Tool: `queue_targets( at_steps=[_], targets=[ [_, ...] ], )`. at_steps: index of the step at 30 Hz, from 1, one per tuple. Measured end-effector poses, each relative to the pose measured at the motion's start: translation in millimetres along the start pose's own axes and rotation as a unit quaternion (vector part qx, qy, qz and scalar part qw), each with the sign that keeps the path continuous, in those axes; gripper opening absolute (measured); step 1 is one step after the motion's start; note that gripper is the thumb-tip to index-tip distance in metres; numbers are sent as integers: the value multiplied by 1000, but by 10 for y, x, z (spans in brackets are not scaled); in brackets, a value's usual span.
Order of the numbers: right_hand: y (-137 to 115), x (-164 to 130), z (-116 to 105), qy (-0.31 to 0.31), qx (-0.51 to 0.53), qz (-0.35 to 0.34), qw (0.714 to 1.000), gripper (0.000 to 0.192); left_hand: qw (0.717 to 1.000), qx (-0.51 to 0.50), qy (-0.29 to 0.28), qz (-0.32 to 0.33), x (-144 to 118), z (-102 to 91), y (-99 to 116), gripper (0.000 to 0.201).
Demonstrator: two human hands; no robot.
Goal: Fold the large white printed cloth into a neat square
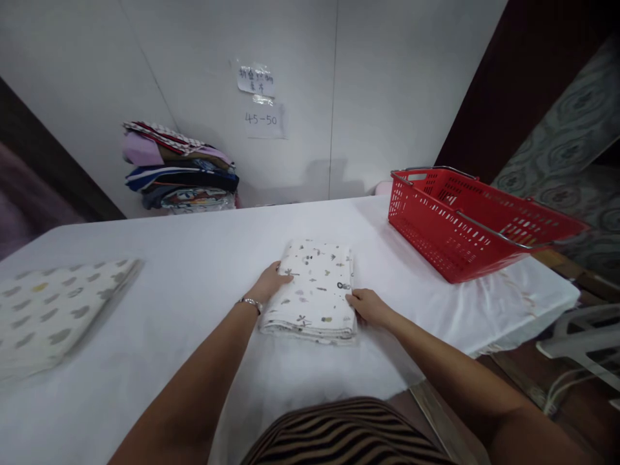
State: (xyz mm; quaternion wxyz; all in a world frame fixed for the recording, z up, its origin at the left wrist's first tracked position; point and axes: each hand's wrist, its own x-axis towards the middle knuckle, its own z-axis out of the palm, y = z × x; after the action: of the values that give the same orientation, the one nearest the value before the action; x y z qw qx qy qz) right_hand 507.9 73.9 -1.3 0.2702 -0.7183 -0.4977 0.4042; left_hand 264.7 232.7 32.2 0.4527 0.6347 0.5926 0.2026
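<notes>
A folded white cloth with small printed motifs lies before me on the white-covered table, its layered edges facing me. At its left side, my left hand grips the edge, thumb on top and fingers mostly hidden beneath. My right hand pinches the cloth's right edge, its underside fingers out of sight. The cloth appears to rest on the table or just above it; I cannot tell which. Farther left lies another folded cloth, cream with grey cloud-like shapes, touched by neither hand.
A red plastic basket with metal handles stands at the table's right end. Several folded fabrics are stacked against the back wall. Paper notes are taped to that wall. Beyond the right edge is a white plastic stool or chair.
</notes>
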Motion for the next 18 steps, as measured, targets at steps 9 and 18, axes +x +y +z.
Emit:
queue_targets(
  at_steps=[9, 18],
  targets=[
    [-122, 206, -385, -28, 10, 13, 999, 31, 922, 286, 19, 259, -759, 603, 342, 29],
    [-480, 1079, -712, 106, -53, 22, 993, 28, 917, 340, -40, 205, -1101, 1195, 480, 37]
  ],
)
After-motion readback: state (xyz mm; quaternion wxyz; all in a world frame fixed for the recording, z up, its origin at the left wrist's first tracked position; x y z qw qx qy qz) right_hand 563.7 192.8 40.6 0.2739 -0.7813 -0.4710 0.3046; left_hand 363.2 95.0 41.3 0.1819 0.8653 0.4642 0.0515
